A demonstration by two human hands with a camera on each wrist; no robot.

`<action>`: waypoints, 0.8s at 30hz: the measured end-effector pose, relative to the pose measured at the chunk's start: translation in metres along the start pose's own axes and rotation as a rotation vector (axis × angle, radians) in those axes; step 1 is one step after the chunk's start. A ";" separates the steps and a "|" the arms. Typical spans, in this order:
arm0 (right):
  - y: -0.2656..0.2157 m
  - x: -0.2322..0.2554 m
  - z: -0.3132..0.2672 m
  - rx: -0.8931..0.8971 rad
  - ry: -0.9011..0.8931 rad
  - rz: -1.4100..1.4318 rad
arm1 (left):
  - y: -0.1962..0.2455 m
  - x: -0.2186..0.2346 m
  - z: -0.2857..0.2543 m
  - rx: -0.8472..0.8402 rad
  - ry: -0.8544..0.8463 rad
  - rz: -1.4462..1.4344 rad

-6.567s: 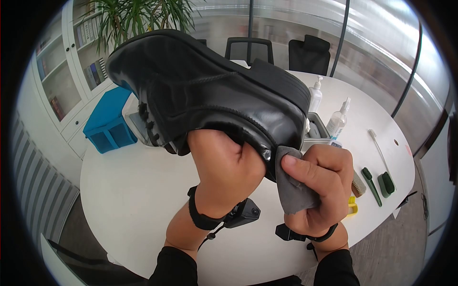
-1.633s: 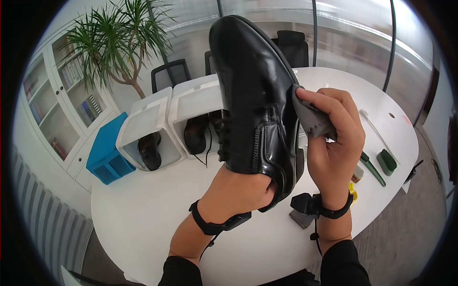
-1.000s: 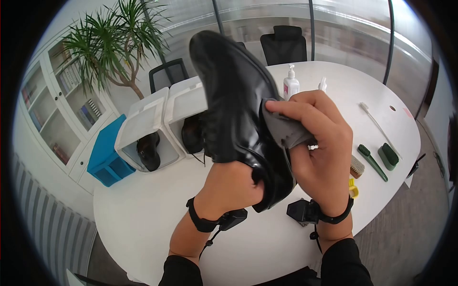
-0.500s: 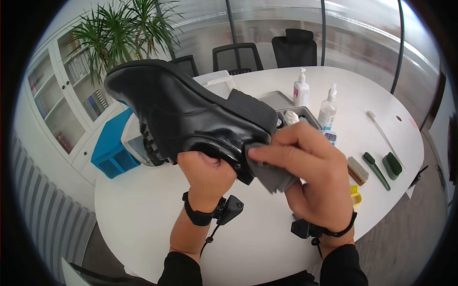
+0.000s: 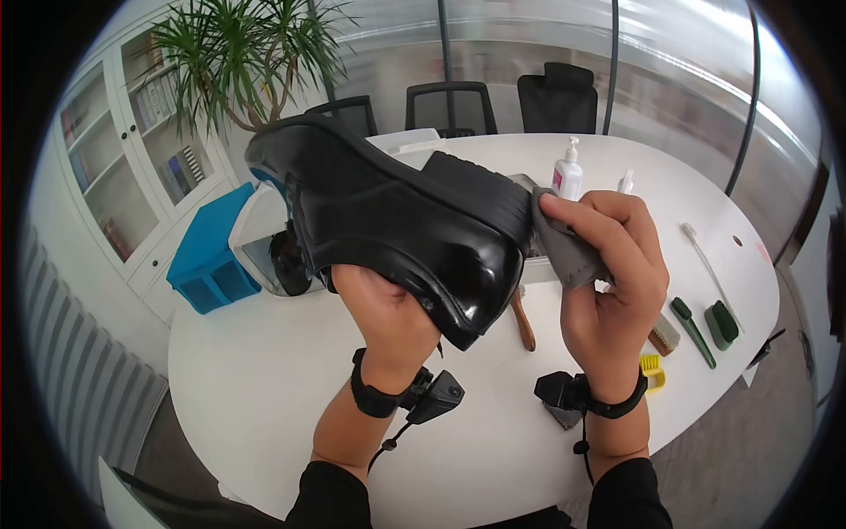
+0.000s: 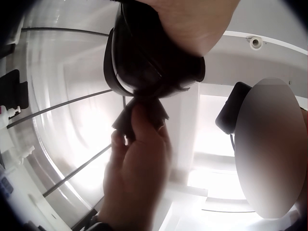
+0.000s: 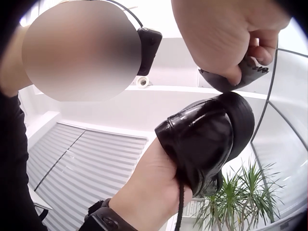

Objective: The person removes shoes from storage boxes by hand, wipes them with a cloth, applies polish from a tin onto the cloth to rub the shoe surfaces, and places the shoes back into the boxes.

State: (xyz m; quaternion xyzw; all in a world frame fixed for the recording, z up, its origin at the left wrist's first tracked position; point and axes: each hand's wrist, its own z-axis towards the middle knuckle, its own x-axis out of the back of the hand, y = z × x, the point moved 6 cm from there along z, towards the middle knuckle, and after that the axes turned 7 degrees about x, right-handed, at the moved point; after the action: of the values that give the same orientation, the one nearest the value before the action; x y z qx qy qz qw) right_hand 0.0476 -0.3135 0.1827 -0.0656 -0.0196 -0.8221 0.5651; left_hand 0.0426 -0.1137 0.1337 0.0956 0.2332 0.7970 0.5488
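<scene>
A glossy black shoe is held sole up with its toe toward the upper left. My left hand holds it from within the opening, its fingers hidden inside. Between thumb and fingers my right hand pinches a grey cloth, whose upper edge meets the heel block in the head view. In the left wrist view the cloth is against the shoe. The right wrist view shows the cloth at the heel and a lace hanging beside my left hand.
On the white table are a blue case, a clear-fronted box with a shoe inside, a pump bottle, a wooden-handled tool, a green brush and a yellow item. Chairs stand behind.
The shoe has turned from toe up to sole up, toe to the left. My right hand has shifted the cloth from the shoe's side, over the back of the heel, up to the heel block.
</scene>
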 end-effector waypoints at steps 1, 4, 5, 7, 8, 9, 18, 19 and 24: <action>-0.001 0.000 -0.001 0.016 -0.002 -0.018 | 0.002 0.000 -0.001 -0.001 0.008 0.002; -0.026 -0.005 -0.003 0.069 -0.039 0.000 | -0.003 0.000 -0.004 0.105 0.054 -0.157; -0.038 -0.010 -0.004 0.105 -0.048 0.047 | -0.007 0.002 -0.006 0.081 0.103 -0.148; -0.053 -0.019 -0.012 0.162 -0.085 0.132 | -0.007 0.005 -0.008 0.050 0.155 -0.130; -0.059 -0.023 -0.014 0.194 -0.102 0.172 | -0.016 0.006 -0.008 0.178 0.173 -0.289; -0.061 -0.025 -0.015 0.186 -0.131 0.191 | -0.024 0.007 -0.008 0.307 0.186 -0.451; -0.032 -0.017 -0.013 0.120 0.009 0.064 | -0.017 0.017 -0.021 0.292 0.132 -0.282; -0.033 -0.018 -0.014 0.123 0.020 0.076 | -0.016 0.006 -0.018 0.352 0.112 -0.779; -0.056 -0.036 -0.023 0.157 -0.142 0.193 | -0.003 0.014 -0.016 0.394 0.089 -0.396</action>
State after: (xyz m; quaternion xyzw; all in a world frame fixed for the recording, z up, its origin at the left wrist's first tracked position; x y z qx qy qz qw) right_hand 0.0059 -0.2625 0.1578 -0.0809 -0.1172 -0.7533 0.6421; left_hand 0.0334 -0.1046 0.1166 0.1179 0.4218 0.6171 0.6538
